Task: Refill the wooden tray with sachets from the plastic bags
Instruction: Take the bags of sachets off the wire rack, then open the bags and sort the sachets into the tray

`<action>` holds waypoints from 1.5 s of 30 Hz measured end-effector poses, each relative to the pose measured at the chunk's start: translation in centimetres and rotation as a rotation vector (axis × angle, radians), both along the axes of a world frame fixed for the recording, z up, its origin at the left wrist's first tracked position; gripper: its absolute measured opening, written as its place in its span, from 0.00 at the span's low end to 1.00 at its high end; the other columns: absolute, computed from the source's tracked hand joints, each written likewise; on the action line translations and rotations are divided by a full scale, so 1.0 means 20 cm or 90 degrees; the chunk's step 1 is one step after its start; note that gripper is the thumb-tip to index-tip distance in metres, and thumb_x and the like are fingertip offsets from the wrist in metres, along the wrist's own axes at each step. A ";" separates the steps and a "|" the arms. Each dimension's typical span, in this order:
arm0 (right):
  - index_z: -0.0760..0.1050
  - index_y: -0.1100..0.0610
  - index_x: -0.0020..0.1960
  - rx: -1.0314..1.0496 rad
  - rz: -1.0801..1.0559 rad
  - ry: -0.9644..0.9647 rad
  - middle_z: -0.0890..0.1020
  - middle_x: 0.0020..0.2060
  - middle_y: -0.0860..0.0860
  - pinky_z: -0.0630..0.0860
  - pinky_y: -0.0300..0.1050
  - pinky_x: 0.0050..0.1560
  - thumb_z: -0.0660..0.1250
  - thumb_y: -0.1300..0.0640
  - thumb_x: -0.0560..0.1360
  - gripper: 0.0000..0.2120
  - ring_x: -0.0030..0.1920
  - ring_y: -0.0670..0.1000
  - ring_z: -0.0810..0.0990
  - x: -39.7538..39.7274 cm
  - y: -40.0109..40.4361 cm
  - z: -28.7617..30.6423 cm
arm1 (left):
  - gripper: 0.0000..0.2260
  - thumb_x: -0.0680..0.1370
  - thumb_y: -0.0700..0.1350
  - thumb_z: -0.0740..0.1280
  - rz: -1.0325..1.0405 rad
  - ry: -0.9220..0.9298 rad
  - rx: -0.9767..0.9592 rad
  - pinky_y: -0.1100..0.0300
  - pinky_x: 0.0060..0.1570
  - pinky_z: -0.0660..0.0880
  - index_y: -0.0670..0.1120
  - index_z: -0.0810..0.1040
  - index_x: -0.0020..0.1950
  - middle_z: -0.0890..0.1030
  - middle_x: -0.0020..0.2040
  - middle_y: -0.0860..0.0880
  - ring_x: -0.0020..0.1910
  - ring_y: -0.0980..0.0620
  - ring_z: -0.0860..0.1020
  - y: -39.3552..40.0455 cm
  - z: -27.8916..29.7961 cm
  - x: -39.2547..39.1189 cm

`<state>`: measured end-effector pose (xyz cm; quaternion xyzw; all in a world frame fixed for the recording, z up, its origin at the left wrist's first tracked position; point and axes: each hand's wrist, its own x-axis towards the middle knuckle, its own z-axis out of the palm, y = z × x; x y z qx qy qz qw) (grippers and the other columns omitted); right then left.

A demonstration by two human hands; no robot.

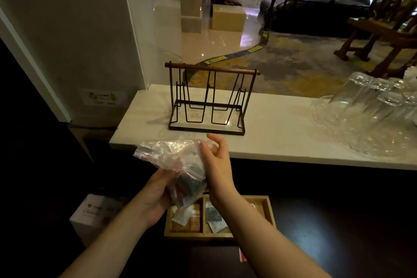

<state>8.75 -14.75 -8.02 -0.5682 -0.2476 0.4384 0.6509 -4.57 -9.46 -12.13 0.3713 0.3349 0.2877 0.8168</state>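
A crumpled clear plastic bag [173, 156] with dark and red sachets inside hangs above the wooden tray [267, 209]. My left hand [155, 196] grips the bag's lower end from underneath. My right hand [216, 165] touches the bag's right side near its mouth, fingers spread and curled. The tray lies on the dark lower surface, divided into compartments. A few white and orange sachets [184, 218] lie in its left compartment, and a dark sachet [213, 213] with a white one lies in the middle. My right forearm hides part of the tray's right side.
A wire rack [209, 101] with a wooden handle stands on the white counter [270, 137] behind the bag. Clear glasses on a glass dish [370, 119] sit at the counter's right. A white box [92, 212] rests left of the tray. A red-edged card [242, 257] lies below it.
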 end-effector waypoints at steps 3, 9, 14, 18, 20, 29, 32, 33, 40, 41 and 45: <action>0.73 0.42 0.56 0.011 0.054 -0.093 0.80 0.51 0.52 0.82 0.49 0.47 0.67 0.52 0.75 0.11 0.49 0.53 0.83 -0.02 -0.06 -0.04 | 0.23 0.64 0.56 0.77 -0.002 0.034 0.032 0.51 0.47 0.78 0.51 0.81 0.57 0.84 0.54 0.47 0.54 0.47 0.82 -0.05 -0.02 0.00; 0.74 0.41 0.55 -0.023 0.092 -0.120 0.80 0.55 0.51 0.79 0.60 0.55 0.68 0.52 0.74 0.12 0.54 0.54 0.81 -0.10 -0.17 -0.19 | 0.22 0.64 0.59 0.76 0.012 0.100 0.053 0.57 0.46 0.78 0.53 0.82 0.55 0.85 0.54 0.48 0.53 0.49 0.83 -0.12 -0.14 -0.09; 0.75 0.46 0.55 -0.050 0.093 -0.097 0.81 0.53 0.50 0.80 0.55 0.53 0.68 0.57 0.75 0.11 0.53 0.54 0.82 -0.19 -0.22 -0.40 | 0.20 0.65 0.58 0.74 0.039 0.159 0.002 0.51 0.49 0.78 0.54 0.82 0.55 0.85 0.52 0.48 0.53 0.46 0.82 -0.21 -0.31 -0.21; 0.76 0.48 0.57 -0.063 0.125 -0.073 0.82 0.52 0.49 0.81 0.47 0.48 0.67 0.58 0.75 0.11 0.51 0.51 0.83 -0.26 -0.29 -0.55 | 0.18 0.69 0.57 0.73 0.036 0.171 -0.048 0.45 0.55 0.78 0.53 0.81 0.56 0.84 0.55 0.46 0.54 0.45 0.82 -0.32 -0.40 -0.30; 0.76 0.50 0.57 -0.085 0.140 -0.074 0.82 0.52 0.51 0.81 0.46 0.47 0.67 0.58 0.76 0.11 0.50 0.51 0.83 -0.30 -0.33 -0.61 | 0.19 0.70 0.55 0.72 0.063 0.188 -0.079 0.43 0.58 0.75 0.50 0.80 0.58 0.83 0.56 0.42 0.55 0.42 0.81 -0.39 -0.46 -0.34; 0.79 0.52 0.52 -0.185 0.183 -0.093 0.83 0.49 0.55 0.79 0.59 0.52 0.65 0.57 0.77 0.06 0.48 0.57 0.82 -0.39 -0.42 -0.87 | 0.17 0.75 0.46 0.67 0.204 0.187 -0.218 0.50 0.48 0.75 0.45 0.76 0.62 0.80 0.60 0.39 0.57 0.39 0.78 -0.63 -0.76 -0.43; 0.79 0.52 0.52 -0.222 0.203 -0.104 0.84 0.48 0.53 0.78 0.58 0.55 0.64 0.58 0.78 0.07 0.50 0.52 0.83 -0.41 -0.43 -0.97 | 0.14 0.76 0.41 0.64 0.243 0.199 -0.261 0.50 0.47 0.74 0.44 0.76 0.62 0.80 0.58 0.39 0.56 0.40 0.78 -0.67 -0.81 -0.42; 0.79 0.51 0.52 -0.232 0.211 -0.096 0.84 0.48 0.53 0.79 0.57 0.55 0.63 0.58 0.78 0.08 0.50 0.51 0.83 -0.41 -0.43 -0.99 | 0.12 0.76 0.40 0.64 0.251 0.216 -0.261 0.51 0.46 0.74 0.46 0.77 0.59 0.81 0.55 0.41 0.53 0.42 0.78 -0.68 -0.82 -0.42; 0.80 0.50 0.51 -0.229 0.205 -0.202 0.83 0.46 0.46 0.79 0.43 0.50 0.63 0.58 0.78 0.08 0.47 0.43 0.81 -0.37 -0.42 -1.05 | 0.02 0.74 0.40 0.69 0.238 0.419 -0.143 0.63 0.22 0.70 0.45 0.78 0.45 0.79 0.31 0.46 0.25 0.52 0.75 -0.68 -0.86 -0.40; 0.79 0.49 0.51 -0.230 0.208 -0.225 0.83 0.46 0.46 0.78 0.44 0.51 0.63 0.57 0.78 0.08 0.48 0.43 0.81 -0.36 -0.42 -1.05 | 0.03 0.73 0.41 0.71 0.222 0.444 -0.146 0.63 0.22 0.70 0.43 0.79 0.44 0.79 0.31 0.44 0.25 0.51 0.75 -0.68 -0.86 -0.40; 0.79 0.48 0.52 -0.233 0.208 -0.304 0.83 0.48 0.47 0.78 0.50 0.53 0.62 0.55 0.78 0.08 0.50 0.46 0.80 -0.32 -0.45 -1.07 | 0.13 0.72 0.40 0.72 0.181 0.482 -0.125 0.60 0.33 0.72 0.39 0.76 0.55 0.81 0.46 0.38 0.39 0.44 0.78 -0.66 -0.89 -0.42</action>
